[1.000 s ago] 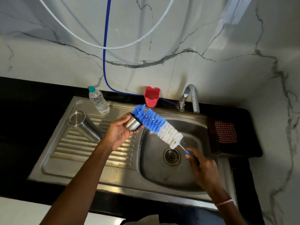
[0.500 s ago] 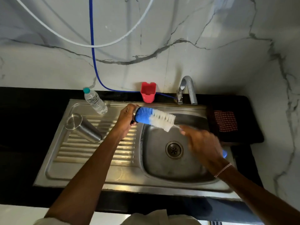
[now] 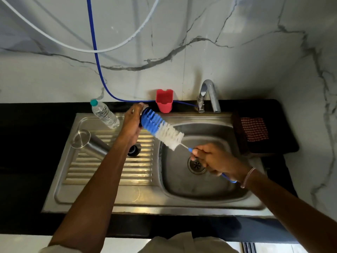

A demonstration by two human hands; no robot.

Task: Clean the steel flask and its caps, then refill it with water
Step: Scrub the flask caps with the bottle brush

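My left hand grips a small steel cap near the sink's back rim; my fingers hide most of it. The blue tip of a blue-and-white bottle brush is pushed into the cap. My right hand holds the brush's thin blue handle above the basin drain. The steel flask lies on its side on the ribbed drainboard, mouth hidden behind my left forearm. A small black inner cap rests on the drainboard beside that forearm.
A clear plastic water bottle with a teal lid lies at the drainboard's back. A red holder and the steel tap stand behind the basin. A dark tray with a checked cloth sits right of the sink.
My left hand has carried the cap back toward the sink's rear rim, and the brush has followed, its tip staying in the cap. My right hand has drawn back along the handle.
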